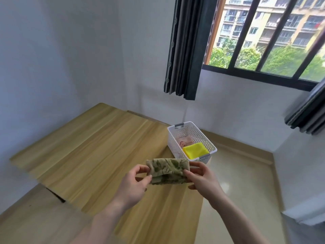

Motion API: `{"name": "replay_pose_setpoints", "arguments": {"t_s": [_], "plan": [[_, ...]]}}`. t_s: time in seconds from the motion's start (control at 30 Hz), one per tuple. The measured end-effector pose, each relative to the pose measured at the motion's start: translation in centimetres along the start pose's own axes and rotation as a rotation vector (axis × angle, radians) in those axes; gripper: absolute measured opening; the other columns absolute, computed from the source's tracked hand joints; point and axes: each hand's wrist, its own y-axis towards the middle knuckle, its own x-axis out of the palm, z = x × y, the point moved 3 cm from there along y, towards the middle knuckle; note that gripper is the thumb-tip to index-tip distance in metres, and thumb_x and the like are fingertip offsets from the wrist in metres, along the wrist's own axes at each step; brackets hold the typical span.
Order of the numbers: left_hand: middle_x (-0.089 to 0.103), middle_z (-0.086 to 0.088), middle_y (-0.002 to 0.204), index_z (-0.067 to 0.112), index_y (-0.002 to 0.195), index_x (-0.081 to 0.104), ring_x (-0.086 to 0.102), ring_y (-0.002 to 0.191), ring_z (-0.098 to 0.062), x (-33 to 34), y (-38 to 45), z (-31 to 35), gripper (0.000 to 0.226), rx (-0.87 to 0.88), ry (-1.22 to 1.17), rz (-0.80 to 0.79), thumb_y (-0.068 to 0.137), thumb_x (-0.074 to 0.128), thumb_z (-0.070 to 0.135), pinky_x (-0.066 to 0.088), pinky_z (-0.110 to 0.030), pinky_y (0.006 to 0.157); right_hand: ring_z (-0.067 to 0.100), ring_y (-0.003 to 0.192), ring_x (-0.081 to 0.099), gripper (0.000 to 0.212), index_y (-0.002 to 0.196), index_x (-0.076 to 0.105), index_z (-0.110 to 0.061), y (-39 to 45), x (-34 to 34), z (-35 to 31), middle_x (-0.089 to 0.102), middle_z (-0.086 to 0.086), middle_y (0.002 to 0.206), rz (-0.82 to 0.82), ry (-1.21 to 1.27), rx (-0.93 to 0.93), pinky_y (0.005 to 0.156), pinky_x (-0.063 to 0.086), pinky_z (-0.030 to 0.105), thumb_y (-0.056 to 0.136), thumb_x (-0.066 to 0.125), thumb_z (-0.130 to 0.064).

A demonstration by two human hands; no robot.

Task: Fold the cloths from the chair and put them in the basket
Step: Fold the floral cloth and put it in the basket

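Observation:
A folded green leaf-patterned cloth hangs in the air above the wooden table, just in front of the basket. My left hand pinches its left end and my right hand pinches its right end. The white perforated basket stands at the table's right edge. Inside it lie a folded yellow cloth at the near end and a pinkish cloth behind it. No chair is in view.
White walls close in the table at the left and back. A dark curtain hangs by the barred window. Shiny tiled floor lies to the right of the table, with a second curtain at far right.

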Motion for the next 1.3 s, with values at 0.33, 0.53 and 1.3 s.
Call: {"name": "replay_pose_setpoints", "arguments": {"t_s": [0.33, 0.53, 1.3], "plan": [[0.068, 0.010, 0.112, 0.025, 0.107, 0.064, 0.070, 0.093, -0.014, 8.5, 12.0, 1.7, 0.020, -0.026, -0.017, -0.148, 0.091, 0.071, 0.016, 0.058, -0.035, 0.085, 0.015, 0.088, 0.076, 0.024, 0.112, 0.066, -0.025, 11.2, -6.6, 0.4, 0.077, -0.003, 0.103, 0.093, -0.140, 0.039, 0.059, 0.057, 0.027, 0.090, 0.076, -0.022], [0.062, 0.004, 0.111, 0.027, 0.104, 0.056, 0.064, 0.091, -0.014, 14.3, 22.2, 4.0, 0.028, -0.070, -0.009, -0.171, 0.084, 0.073, 0.020, 0.056, -0.037, 0.085, 0.020, 0.087, 0.075, 0.024, 0.115, 0.063, -0.019, 22.5, -10.3, 0.0, 0.076, 0.003, 0.103, 0.100, -0.225, 0.054, 0.058, 0.057, 0.032, 0.093, 0.070, -0.015], [0.054, -0.018, 0.141, 0.010, 0.143, 0.049, 0.053, 0.122, -0.034, 27.9, 46.2, -6.6, 0.076, -0.774, -0.110, 0.024, 0.075, 0.046, 0.043, 0.043, -0.043, 0.101, 0.034, 0.121, 0.060, 0.045, 0.136, 0.048, -0.010, 50.9, -4.8, 9.4, 0.062, 0.014, 0.132, -0.139, -0.585, 0.308, 0.091, 0.048, 0.035, 0.091, 0.052, -0.006]]}}
